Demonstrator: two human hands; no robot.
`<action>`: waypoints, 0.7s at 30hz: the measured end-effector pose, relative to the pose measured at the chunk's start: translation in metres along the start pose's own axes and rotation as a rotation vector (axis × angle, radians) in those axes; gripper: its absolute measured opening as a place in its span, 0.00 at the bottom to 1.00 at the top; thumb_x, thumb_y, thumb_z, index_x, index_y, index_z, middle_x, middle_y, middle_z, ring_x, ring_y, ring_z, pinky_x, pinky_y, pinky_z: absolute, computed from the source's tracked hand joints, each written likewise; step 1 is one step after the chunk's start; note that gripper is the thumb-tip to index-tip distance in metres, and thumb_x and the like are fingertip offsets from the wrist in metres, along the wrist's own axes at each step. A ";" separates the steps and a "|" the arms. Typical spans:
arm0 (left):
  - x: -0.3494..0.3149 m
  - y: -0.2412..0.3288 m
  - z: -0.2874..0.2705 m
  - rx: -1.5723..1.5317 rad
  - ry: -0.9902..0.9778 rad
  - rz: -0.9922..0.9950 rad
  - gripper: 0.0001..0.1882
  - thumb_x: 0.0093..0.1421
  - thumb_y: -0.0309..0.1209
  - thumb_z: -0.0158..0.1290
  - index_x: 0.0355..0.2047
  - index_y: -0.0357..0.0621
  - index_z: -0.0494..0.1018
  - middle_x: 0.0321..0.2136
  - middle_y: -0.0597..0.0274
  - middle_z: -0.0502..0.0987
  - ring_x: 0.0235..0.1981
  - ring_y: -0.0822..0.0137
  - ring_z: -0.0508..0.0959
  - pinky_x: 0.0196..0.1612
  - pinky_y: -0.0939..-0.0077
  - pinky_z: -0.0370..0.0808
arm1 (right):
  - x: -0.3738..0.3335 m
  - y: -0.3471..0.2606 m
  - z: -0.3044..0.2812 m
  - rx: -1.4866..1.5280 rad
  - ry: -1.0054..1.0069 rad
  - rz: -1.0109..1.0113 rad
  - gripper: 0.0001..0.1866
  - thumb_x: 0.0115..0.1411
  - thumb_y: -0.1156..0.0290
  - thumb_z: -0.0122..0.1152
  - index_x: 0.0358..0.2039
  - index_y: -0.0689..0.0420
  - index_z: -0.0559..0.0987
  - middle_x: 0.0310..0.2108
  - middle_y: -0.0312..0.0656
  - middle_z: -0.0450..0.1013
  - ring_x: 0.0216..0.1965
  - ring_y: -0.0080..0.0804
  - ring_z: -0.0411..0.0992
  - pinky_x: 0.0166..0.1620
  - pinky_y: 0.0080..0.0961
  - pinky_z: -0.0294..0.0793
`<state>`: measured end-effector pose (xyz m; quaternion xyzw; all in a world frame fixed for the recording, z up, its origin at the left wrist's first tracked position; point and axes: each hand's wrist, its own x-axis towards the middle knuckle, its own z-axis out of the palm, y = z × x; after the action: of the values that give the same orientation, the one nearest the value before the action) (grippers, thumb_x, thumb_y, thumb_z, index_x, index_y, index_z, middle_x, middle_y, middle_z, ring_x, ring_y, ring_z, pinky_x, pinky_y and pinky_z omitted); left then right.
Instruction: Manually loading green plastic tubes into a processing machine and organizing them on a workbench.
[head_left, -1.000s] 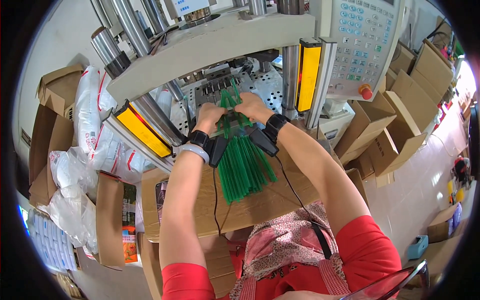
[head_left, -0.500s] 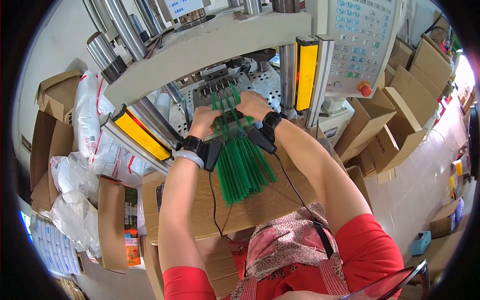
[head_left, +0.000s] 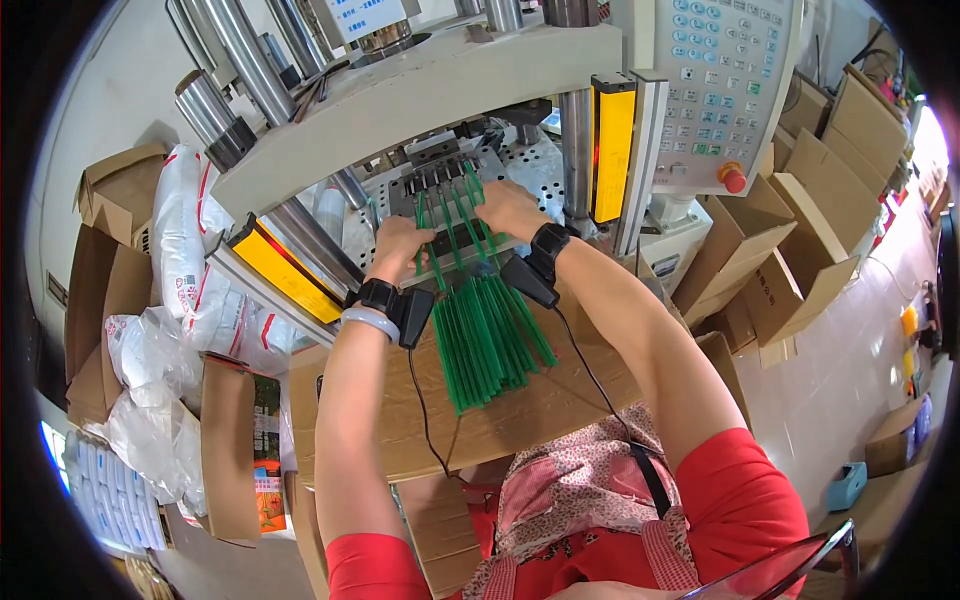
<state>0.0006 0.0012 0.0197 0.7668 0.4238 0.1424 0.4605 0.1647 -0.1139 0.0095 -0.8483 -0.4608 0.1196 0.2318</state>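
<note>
My left hand (head_left: 400, 245) is closed, its thumb and fingers pinching the leftmost of several long green plastic rods (head_left: 452, 232). At the right, my right hand (head_left: 508, 210) is closed on the rightmost green rod. The far ends of these rods reach the slotted metal fixture (head_left: 438, 178) on the machine bed; whether each end is seated cannot be made out. Nearer to me, a fanned pile of green rods (head_left: 490, 345) lies on a cardboard sheet (head_left: 560, 400). Both wrists wear black straps with cabled black modules.
A thick press plate (head_left: 420, 95) and steel columns (head_left: 575, 150) stand over the bed. Yellow light bars (head_left: 612, 150) flank it on both sides. The control panel (head_left: 715, 90) has a red knob. Cardboard boxes (head_left: 790, 260) and white sacks (head_left: 185, 230) stand around.
My left hand has shifted slightly left with its rod, and the rods are a little farther apart at the fixture. My right hand stays nearly in place.
</note>
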 end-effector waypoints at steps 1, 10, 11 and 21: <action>-0.001 0.001 -0.001 -0.017 -0.013 -0.002 0.12 0.53 0.25 0.60 0.21 0.36 0.67 0.14 0.56 0.71 0.12 0.65 0.73 0.10 0.74 0.64 | -0.002 0.001 -0.002 0.000 -0.002 -0.001 0.16 0.54 0.65 0.56 0.37 0.64 0.76 0.35 0.54 0.76 0.42 0.52 0.75 0.43 0.44 0.74; 0.001 -0.009 0.006 -0.105 0.058 0.069 0.09 0.53 0.25 0.59 0.27 0.31 0.70 0.17 0.51 0.74 0.14 0.62 0.76 0.13 0.71 0.70 | -0.008 0.011 0.004 -0.049 0.237 -0.081 0.15 0.54 0.68 0.55 0.39 0.65 0.74 0.36 0.57 0.76 0.42 0.52 0.75 0.43 0.46 0.75; 0.001 -0.009 0.007 -0.120 0.074 0.072 0.09 0.54 0.25 0.58 0.28 0.32 0.71 0.18 0.51 0.75 0.15 0.63 0.76 0.13 0.71 0.71 | -0.011 0.008 0.003 -0.063 0.244 -0.091 0.14 0.54 0.68 0.55 0.39 0.64 0.74 0.37 0.57 0.76 0.42 0.52 0.75 0.43 0.46 0.75; 0.020 -0.036 -0.002 0.386 0.370 0.320 0.14 0.50 0.33 0.57 0.34 0.36 0.75 0.26 0.45 0.79 0.34 0.48 0.80 0.37 0.60 0.75 | -0.046 -0.014 0.018 -0.249 0.334 -0.641 0.12 0.58 0.64 0.55 0.37 0.57 0.79 0.38 0.46 0.75 0.45 0.42 0.73 0.44 0.37 0.74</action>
<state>-0.0071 0.0261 -0.0129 0.8581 0.3938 0.2671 0.1931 0.1218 -0.1411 0.0006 -0.6905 -0.6697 -0.1559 0.2245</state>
